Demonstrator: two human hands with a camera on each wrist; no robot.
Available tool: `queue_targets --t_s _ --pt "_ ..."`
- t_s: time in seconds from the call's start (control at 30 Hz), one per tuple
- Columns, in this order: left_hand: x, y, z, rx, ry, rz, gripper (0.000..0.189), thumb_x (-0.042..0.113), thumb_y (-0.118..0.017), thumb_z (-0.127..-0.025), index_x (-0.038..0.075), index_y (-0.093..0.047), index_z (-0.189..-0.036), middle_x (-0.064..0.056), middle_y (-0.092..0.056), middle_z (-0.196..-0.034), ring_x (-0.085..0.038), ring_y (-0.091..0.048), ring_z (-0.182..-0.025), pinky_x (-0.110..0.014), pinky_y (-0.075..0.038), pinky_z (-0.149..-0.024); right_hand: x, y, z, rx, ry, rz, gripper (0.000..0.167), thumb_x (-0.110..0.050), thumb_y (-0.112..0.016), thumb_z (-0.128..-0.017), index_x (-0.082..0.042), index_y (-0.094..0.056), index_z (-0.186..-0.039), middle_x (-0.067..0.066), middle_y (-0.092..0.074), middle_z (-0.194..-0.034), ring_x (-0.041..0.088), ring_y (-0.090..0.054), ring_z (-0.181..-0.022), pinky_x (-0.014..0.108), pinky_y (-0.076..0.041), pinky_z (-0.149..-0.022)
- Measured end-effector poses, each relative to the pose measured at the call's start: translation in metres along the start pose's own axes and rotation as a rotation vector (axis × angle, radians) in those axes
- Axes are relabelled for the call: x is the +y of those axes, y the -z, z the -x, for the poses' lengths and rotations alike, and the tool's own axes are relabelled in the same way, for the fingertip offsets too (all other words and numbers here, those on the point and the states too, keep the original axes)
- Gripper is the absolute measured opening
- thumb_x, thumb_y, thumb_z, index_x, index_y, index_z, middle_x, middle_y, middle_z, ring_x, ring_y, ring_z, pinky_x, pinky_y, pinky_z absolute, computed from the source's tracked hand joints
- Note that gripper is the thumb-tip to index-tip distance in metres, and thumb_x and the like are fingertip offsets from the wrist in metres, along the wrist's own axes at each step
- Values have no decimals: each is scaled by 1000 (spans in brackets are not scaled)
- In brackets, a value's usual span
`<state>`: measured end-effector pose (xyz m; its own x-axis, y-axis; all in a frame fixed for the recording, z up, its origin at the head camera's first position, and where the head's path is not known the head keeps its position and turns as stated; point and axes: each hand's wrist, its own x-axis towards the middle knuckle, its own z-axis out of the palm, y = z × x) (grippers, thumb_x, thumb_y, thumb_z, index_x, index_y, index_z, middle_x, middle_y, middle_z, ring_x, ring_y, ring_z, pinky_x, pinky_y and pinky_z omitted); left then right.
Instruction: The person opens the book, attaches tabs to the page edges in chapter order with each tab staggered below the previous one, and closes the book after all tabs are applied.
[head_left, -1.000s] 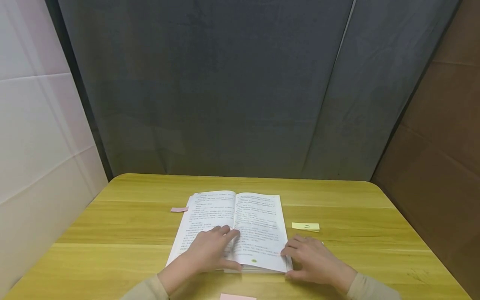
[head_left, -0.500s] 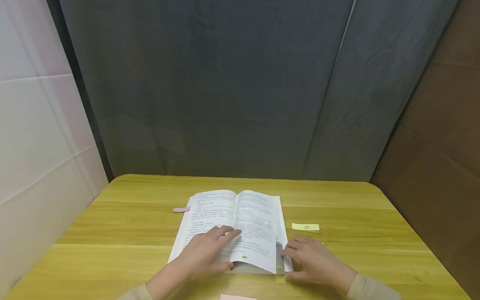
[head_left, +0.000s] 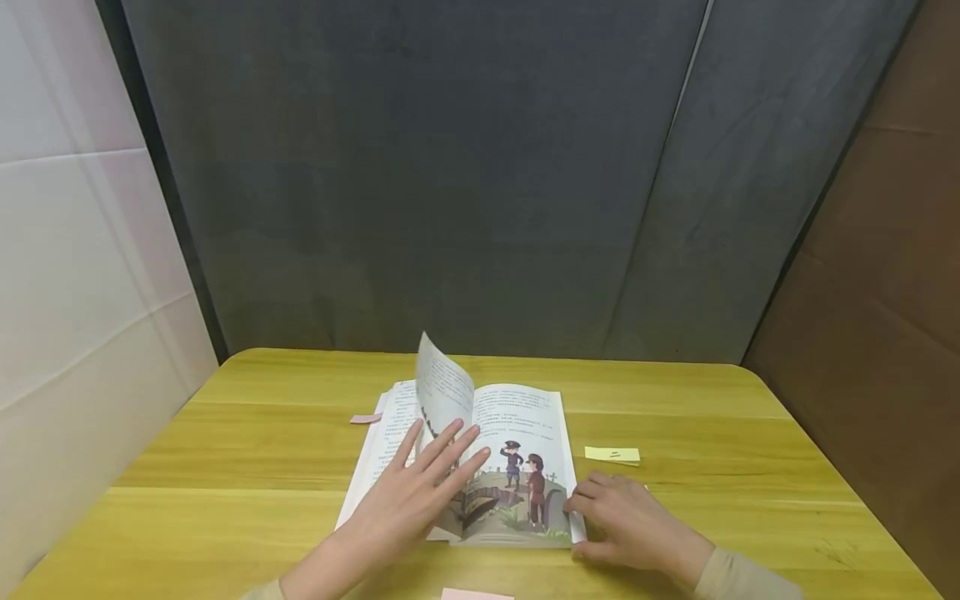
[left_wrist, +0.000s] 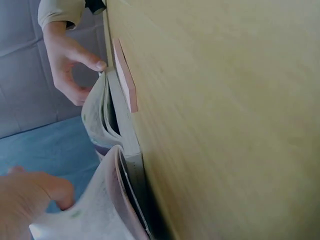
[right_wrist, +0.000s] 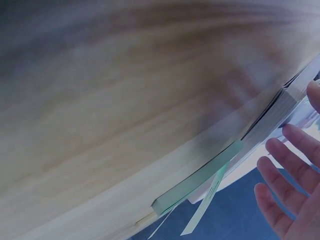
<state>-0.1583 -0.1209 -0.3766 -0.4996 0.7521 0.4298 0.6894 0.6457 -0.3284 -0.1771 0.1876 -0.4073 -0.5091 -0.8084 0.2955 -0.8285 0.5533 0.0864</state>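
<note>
One open book [head_left: 517, 421] lies on the wooden table [head_left: 225, 467], its right page bearing text and a drawing of two figures in caps [head_left: 521, 496]. A raised page [head_left: 446, 387] curves up near the spine, its lower part hidden behind the left hand [head_left: 412, 496], whose fingers spread wide. The right hand [head_left: 628, 521] touches the book's lower right edge; I cannot tell whether thumb and fingers pinch it. A pink tab [head_left: 366, 418] sticks out from the book's left side, and a yellow slip [head_left: 600, 453] lies beyond the right hand. The head view cuts off a pink slip [head_left: 477, 595] at bottom.
</note>
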Motion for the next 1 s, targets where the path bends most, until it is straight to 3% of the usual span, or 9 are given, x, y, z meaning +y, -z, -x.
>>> queue_targets --t_s 0.1,0.27,0.37,0.5,0.63,0.8,0.9,1.0 --pt "-1 1 2 -31 15 -44 81 -2 -65 -60 12 -36 -134 -13 -27 -139 -29 -17 -129 -57 -9 -97 0 0 0 0 -4 3 40 -48 -63 -71 -16 -62 -94 -7 -53 -88 10 -47 -79 28 -44 -61" --pt "-1 -5 6 -103 27 -76 65 13 -69 -65 14 -47 -126 -12 -39 -132 -29 -32 -122 -58 -16 -94 0 0 0 12 10 12 39 -47 -65 -70 -16 -62 -93 -7 -53 -87 9 -47 -78 26 -44 -61" --pt "1 -10 7 -170 36 -38 63 20 -70 -66 15 -48 -125 -10 -42 -130 -29 -36 -119 -55 -21 -94 0 0 0 15 15 17 39 -46 -66 -69 -16 -62 -93 -7 -53 -87 9 -47 -77 26 -43 -61" --pt "6 -14 4 -228 47 81 60 23 -68 -70 14 -47 -126 -10 -46 -125 -27 -42 -115 -51 -28 -92 0 0 0 9 10 21 39 -47 -65 -69 -16 -61 -93 -7 -54 -88 9 -48 -78 26 -43 -61" --pt "11 -18 1 -231 44 160 53 23 -63 -75 13 -48 -125 -7 -52 -118 -24 -48 -107 -46 -36 -88 -1 0 -1 8 14 18 39 -46 -66 -69 -16 -61 -93 -7 -54 -88 9 -48 -79 26 -44 -62" --pt "14 -21 -5 -183 48 162 41 22 -58 -77 14 -54 -117 -3 -58 -102 -21 -54 -94 -39 -43 -78 -2 1 -1 2 11 17 38 -45 -66 -69 -16 -62 -93 -7 -54 -87 9 -48 -79 27 -44 -62" --pt "16 -23 -7 -168 73 163 34 33 -54 -81 15 -57 -109 0 -59 -90 -18 -56 -82 -34 -45 -69 -2 1 -1 -6 2 18 38 -46 -65 -70 -16 -62 -93 -7 -53 -88 9 -48 -79 27 -44 -62" --pt "18 -25 -10 -189 107 154 48 55 -47 -81 15 -56 -106 1 -57 -84 -16 -54 -74 -30 -45 -60 -2 2 -1 -5 0 20 38 -46 -65 -70 -16 -62 -93 -7 -53 -87 9 -48 -79 27 -44 -62"
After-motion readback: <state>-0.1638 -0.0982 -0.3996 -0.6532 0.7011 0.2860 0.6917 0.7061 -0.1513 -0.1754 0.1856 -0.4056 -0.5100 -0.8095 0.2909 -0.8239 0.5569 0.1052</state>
